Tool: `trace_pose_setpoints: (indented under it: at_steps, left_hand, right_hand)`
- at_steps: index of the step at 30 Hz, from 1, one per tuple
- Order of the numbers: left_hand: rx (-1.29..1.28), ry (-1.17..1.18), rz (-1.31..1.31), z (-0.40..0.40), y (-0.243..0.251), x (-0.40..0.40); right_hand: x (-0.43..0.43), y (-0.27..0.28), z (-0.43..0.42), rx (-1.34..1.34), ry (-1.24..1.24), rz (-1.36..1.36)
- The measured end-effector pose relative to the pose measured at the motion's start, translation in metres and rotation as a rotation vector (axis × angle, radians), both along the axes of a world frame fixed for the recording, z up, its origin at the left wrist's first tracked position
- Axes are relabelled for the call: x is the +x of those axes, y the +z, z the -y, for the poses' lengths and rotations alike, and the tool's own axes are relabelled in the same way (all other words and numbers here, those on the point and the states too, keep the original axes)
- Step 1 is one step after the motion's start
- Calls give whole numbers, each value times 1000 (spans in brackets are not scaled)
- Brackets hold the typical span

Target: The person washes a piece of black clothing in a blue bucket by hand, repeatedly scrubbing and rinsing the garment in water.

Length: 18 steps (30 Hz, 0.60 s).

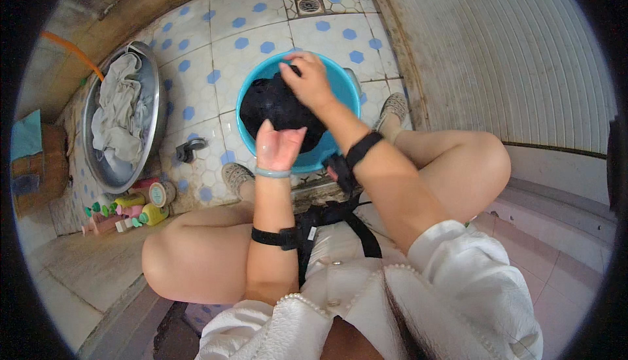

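A wet-looking black cloth [277, 104] lies bunched in a round light-blue plastic basin [347, 90] on the floor between my feet. Reaching over the basin's far side, my right hand [310, 81] has its back turned up, and a dark bit of the cloth shows between thumb and fingers. My left hand [279, 150] is at the near side, palm up, with a pale bangle [273, 172] at the wrist. Its middle fingers disappear at the cloth's edge, so its hold is hidden.
To the left stands a metal basin [159, 115] with pale wet cloth [120, 110] and an orange hose [73, 46] at it. Several bottles [154, 214] and a round tub [162, 194] sit nearer. A floor drain [309, 4] lies beyond; a ribbed panel [490, 56] bounds the right.
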<state>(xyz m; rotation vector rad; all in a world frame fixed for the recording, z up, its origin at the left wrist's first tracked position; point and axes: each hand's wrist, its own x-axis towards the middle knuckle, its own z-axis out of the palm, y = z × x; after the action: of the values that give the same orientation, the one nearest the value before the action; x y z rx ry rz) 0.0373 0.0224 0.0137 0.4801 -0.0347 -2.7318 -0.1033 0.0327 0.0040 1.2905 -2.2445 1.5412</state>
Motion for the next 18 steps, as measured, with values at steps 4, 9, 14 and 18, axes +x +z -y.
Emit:
trace_pose_setpoints:
  at_steps: [4, 9, 14, 18]
  left_hand:
    - [73, 81, 99, -2, -10, 0]
    - [113, 559, -525, -16, -59, 8]
    - [-151, -18, 328, -13, 10, -4]
    - [-297, -40, 397, -8, 35, 2]
  right_hand:
    - [47, -3, -14, 68, 140, 275]
    - [102, 10, -40, -66, 373, 316]
    - [17, -6, -31, -42, 87, 232]
    - [-17, -14, -45, 111, 181, 424]
